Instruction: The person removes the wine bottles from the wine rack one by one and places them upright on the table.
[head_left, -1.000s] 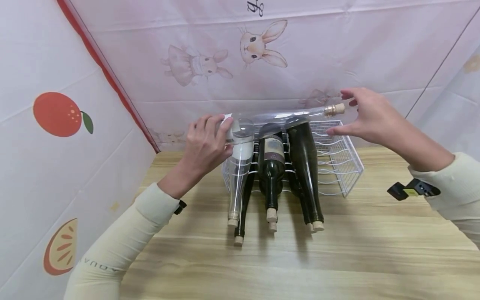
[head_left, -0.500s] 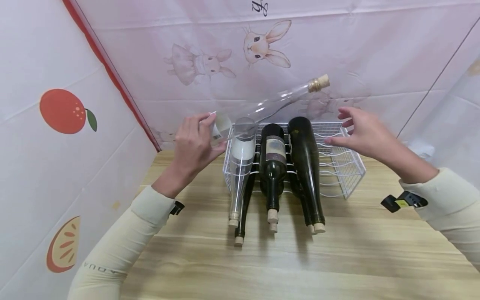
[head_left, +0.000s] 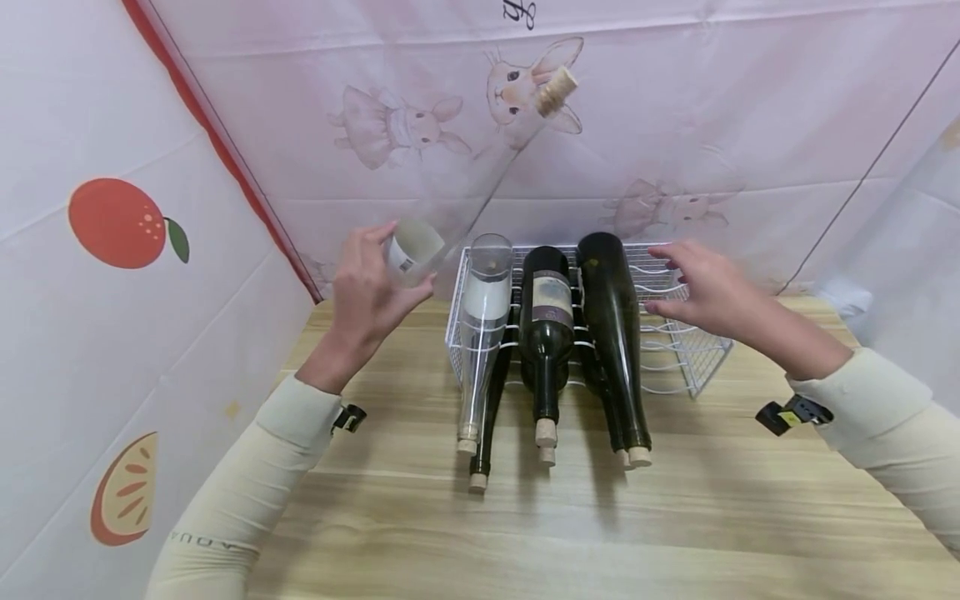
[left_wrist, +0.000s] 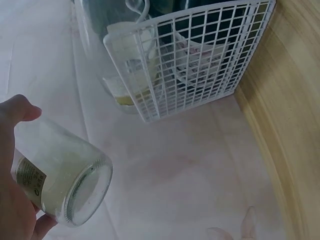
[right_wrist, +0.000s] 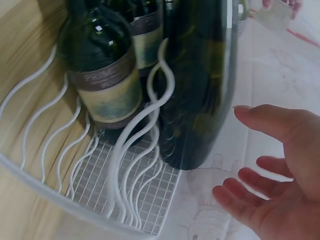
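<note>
A clear glass bottle (head_left: 418,237) with a cork in its neck is held near its base by my left hand (head_left: 367,287), left of the rack and above the table. It tilts, neck up and to the right; the left wrist view shows its round bottom and a label. My right hand (head_left: 712,292) hovers by the rack's right side, fingers spread and loosely bent, holding nothing. In the white wire rack (head_left: 705,350) lie corked bottles: a clear bottle (head_left: 483,333) at left, a labelled dark bottle (head_left: 546,333) in the middle, a dark green bottle (head_left: 611,333) at right, others beneath.
The rack stands on a wooden table (head_left: 540,533) close to the printed back curtain (head_left: 675,100). Bottle necks stick out past the rack's front. Wavy wires (right_wrist: 150,115) make up its right part. A white side curtain (head_left: 150,333) hangs at left.
My left hand has moved left with the clear bottle, whose neck has swung up and left, away from my right hand. The right hand has drifted down and slightly left.
</note>
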